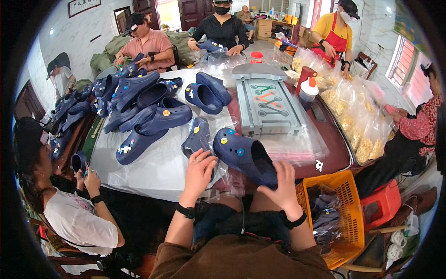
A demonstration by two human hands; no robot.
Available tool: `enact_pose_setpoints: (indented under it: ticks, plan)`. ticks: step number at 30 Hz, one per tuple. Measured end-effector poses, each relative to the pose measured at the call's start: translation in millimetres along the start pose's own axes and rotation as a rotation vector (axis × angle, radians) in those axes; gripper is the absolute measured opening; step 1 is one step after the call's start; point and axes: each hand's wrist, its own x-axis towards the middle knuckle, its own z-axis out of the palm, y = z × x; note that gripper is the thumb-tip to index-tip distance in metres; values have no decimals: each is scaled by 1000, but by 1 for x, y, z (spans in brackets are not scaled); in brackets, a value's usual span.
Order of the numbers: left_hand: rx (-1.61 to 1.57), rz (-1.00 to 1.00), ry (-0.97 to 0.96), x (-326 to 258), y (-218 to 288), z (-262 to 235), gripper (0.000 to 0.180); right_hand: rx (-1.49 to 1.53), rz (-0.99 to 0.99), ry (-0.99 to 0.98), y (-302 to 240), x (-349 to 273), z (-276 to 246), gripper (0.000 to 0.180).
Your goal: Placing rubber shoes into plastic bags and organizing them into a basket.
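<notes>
My left hand [199, 174] is closed on the near end of a navy clog [197, 137] that lies inside a clear plastic bag. Just to its right is a second navy clog [241, 153], with colourful charms on its upper and its toe pointing away to the left. My right hand [282, 186] grips this clog's heel between thumb and fingers. Loose clear plastic [225, 183] spreads between my hands over the table edge. Farther back, a pair of navy clogs [206, 97] rests together, and a large heap of clogs [144, 100] fills the table's left side.
A grey plastic folding stool [269, 123] and a stack of clear bags [297, 153] lie ahead. A bottle [308, 90] stands beyond. An orange basket [346, 218] of bagged clogs sits by my right side. Several co-workers surround the table; a tray [360, 160] of filled bags is right.
</notes>
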Motion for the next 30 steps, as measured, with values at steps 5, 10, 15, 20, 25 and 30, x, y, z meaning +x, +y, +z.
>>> enact_pose_setpoints:
  ticks: [5, 10, 15, 20, 25, 30]
  plan:
    - [-9, 0, -1, 2, -1, 0, 21, -95, -312, -83, 19, -2, 22, 59]
    - [-52, -34, -44, 5, -1, -8, 21, 483, 169, 33, 21, -8, -15, 33]
    - [-45, 1, -64, 13, -5, -7, 23, 761, 88, -48, 20, -16, -83, 35]
    - [-82, -15, -49, 13, -5, -3, 24, 747, 44, -82, -2, -28, -121, 43]
    - [-127, -35, -69, 16, -5, -7, 25, 850, -25, -124, -8, -34, -136, 43]
    - [-179, -30, -168, 18, -13, -14, 26, 694, -146, -366, -27, -25, -132, 44]
